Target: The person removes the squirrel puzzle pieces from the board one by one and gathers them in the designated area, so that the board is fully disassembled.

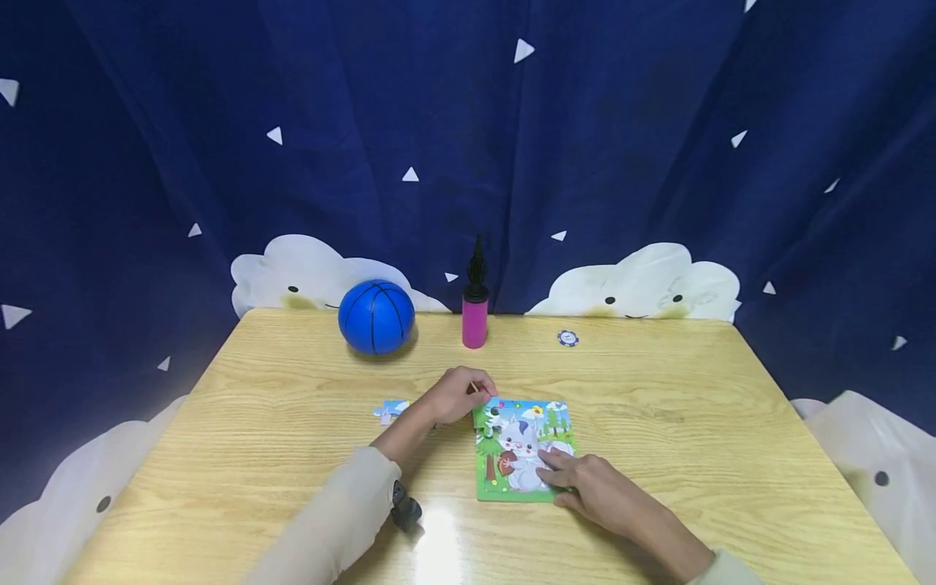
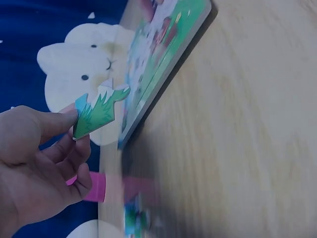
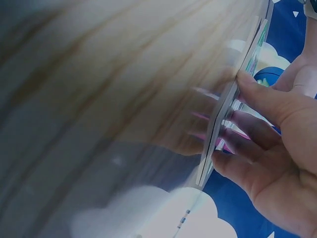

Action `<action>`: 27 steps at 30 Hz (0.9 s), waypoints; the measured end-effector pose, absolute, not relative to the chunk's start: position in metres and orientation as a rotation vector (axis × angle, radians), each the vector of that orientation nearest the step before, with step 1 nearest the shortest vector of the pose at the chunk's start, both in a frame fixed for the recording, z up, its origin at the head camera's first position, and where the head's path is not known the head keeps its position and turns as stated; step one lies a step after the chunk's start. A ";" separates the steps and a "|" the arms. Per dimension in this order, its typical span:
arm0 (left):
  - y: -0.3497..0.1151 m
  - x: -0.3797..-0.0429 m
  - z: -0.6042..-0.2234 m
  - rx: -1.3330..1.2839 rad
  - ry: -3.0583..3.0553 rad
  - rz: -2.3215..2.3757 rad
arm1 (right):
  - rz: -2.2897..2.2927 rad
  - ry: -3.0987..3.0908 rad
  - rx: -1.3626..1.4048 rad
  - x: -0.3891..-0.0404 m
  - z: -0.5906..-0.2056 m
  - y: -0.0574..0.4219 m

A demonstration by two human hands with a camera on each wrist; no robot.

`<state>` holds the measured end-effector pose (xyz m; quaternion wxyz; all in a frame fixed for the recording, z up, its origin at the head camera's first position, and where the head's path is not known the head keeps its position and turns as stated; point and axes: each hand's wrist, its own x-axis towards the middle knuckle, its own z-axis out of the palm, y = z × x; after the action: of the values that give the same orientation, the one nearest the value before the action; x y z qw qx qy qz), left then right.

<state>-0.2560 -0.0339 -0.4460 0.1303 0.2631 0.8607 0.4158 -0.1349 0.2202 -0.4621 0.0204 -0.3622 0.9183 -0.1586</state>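
A square jigsaw puzzle [image 1: 504, 491] with a cartoon squirrel lies on the table, its upper left part partly hidden by my left hand [image 1: 459, 393]. That hand pinches a green puzzle piece [image 2: 96, 116] between thumb and fingers at the puzzle's upper left edge; in the left wrist view the piece is tilted and held up beside the board. My right hand [image 1: 588, 486] rests on the puzzle's lower right side, fingers extended over the picture and thumb near the edge. Loose puzzle pieces [image 1: 395, 408] lie left of the puzzle, partly behind the left forearm.
At the back of the wooden table [image 1: 695, 422] stand a blue ball [image 1: 376, 318] and a pink pump [image 1: 474, 322] with a black nozzle. A blue-and-white poker chip [image 1: 567, 338] lies to their right. Behind the table hangs a dark blue curtain [image 1: 453, 106].
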 end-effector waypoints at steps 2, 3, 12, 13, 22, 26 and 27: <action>-0.040 -0.257 -0.443 0.745 2.498 1.205 | -0.491 2.845 -1.128 -0.135 -0.462 0.220; -0.044 -0.257 -0.443 0.743 2.499 1.203 | -0.489 2.843 -1.129 -0.136 -0.461 0.220; -0.092 -0.262 -0.440 0.703 2.556 1.201 | -0.476 2.848 -1.141 -0.136 -0.461 0.220; -0.098 -0.262 -0.439 0.692 2.566 1.204 | -0.477 2.849 -1.145 -0.136 -0.461 0.220; -0.145 -0.264 -0.442 0.650 2.582 1.226 | -0.502 2.847 -1.162 -0.137 -0.461 0.222; -0.162 -0.265 -0.442 0.642 2.594 1.203 | -0.512 2.844 -1.161 -0.137 -0.462 0.222; -0.167 -0.265 -0.442 0.633 2.600 1.189 | -0.513 2.843 -1.159 -0.137 -0.462 0.222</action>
<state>-0.2650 -0.1665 -0.4423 0.1063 0.2151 0.8828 0.4038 -0.1371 0.2215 -0.4621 0.0145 -0.3724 0.9132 -0.1647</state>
